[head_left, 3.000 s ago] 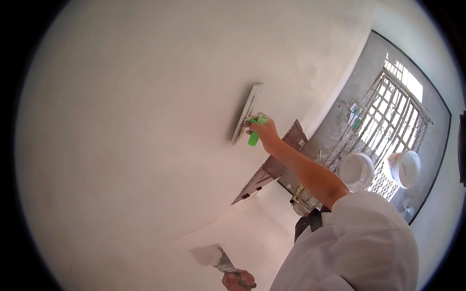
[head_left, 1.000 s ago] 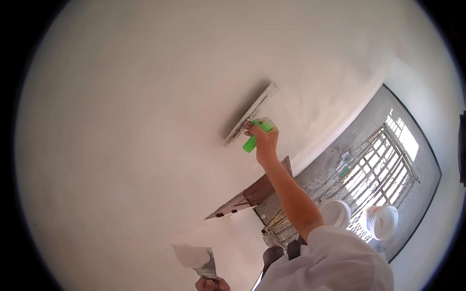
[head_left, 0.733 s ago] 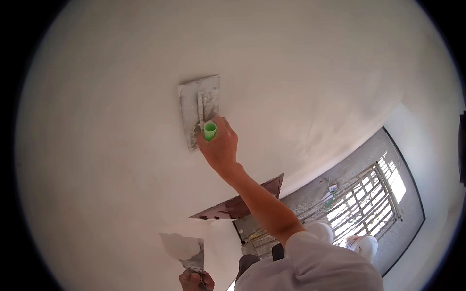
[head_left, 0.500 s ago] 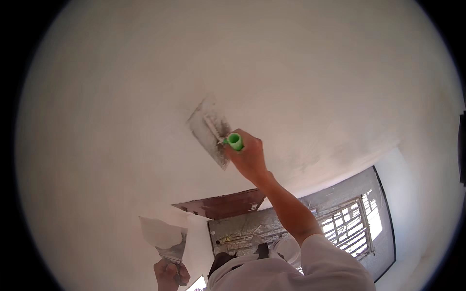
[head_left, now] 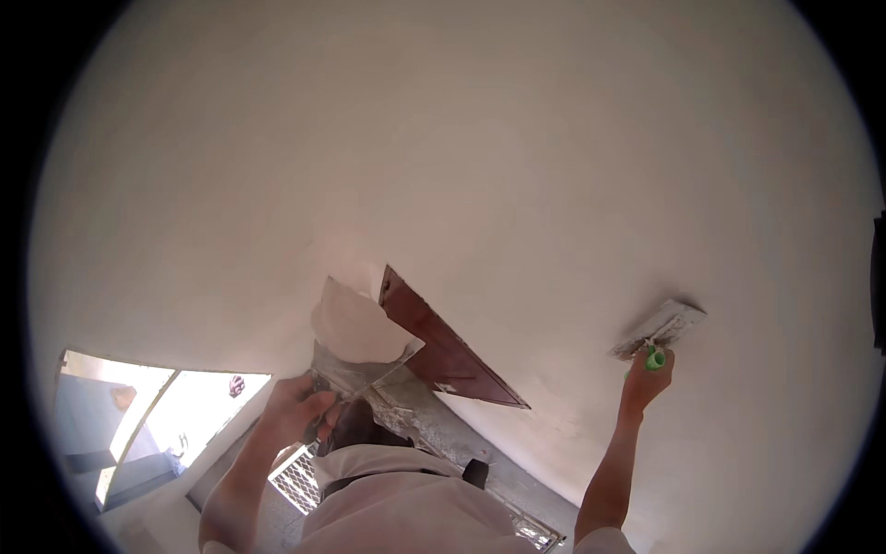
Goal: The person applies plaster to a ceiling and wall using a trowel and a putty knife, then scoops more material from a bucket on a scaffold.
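My right hand (head_left: 648,380) is closed round the green handle of a plastering trowel (head_left: 666,325). Its flat, plaster-streaked blade lies at or very near the broad pale plastered surface (head_left: 517,166), well out to the right. At lower left, my left hand (head_left: 297,408) grips a wide putty knife (head_left: 355,377), held blade up near my body. A thick pale lump of wet plaster (head_left: 358,323) covers much of that blade. The fingers partly hide the knife's handle.
A reddish-brown door-like panel (head_left: 452,351) stands out slantwise just beyond the putty knife. At lower left is a bright opening (head_left: 208,406) with a dark frame. A lattice grille (head_left: 297,480) and a grey floor area (head_left: 480,452) show around my body.
The trowel has swung from mid-view to the far right, its blade turned. My left hand and the putty knife now appear nearer the middle, with plaster heaped on the blade. The view has rotated.
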{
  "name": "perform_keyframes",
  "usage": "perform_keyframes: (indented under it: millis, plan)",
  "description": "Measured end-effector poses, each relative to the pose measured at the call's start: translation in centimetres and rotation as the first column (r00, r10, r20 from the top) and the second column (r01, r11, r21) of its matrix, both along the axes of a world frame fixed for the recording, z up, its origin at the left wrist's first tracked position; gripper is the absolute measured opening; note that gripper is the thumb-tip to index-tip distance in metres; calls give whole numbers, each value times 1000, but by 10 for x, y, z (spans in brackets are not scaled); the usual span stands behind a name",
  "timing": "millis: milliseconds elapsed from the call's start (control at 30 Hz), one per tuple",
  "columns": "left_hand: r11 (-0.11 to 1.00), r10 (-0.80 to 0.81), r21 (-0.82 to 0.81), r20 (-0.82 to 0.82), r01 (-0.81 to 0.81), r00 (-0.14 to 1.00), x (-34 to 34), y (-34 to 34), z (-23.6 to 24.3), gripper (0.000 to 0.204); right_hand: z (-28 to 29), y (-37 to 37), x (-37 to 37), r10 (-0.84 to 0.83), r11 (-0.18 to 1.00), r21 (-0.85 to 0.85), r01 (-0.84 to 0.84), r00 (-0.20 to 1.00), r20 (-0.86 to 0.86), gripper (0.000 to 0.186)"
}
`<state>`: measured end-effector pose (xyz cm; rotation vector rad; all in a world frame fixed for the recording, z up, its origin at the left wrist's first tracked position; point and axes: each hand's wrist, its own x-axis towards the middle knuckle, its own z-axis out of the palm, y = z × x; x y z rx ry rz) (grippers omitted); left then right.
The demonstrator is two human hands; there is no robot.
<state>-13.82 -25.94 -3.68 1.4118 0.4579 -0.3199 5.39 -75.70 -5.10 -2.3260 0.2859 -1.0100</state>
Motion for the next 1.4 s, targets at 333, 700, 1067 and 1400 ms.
perform_keyframes:
  millis: [333, 700, 1067, 1400]
  plan:
    - [983, 142, 112, 31, -145, 989, -23, 71, -53, 22, -49, 309, 175, 267, 848, -436, -302, 953, -142, 33]
    - [955, 271, 181, -197, -237, 942, -46, 140, -94, 18, -241, 479, 277, 155, 294, -816, -498, 867, -474, 29]
    - [977, 58, 204, 61, -69, 996, 43, 192, -104, 20, -175, 386, 173, 734, 660, 654, -369, 137, -665, 22]
    - [968, -191, 214, 288, 131, 938, 177, 202, -46, 22, 55, 365, 65, 998, 64, 900, -431, 54, -45, 31]
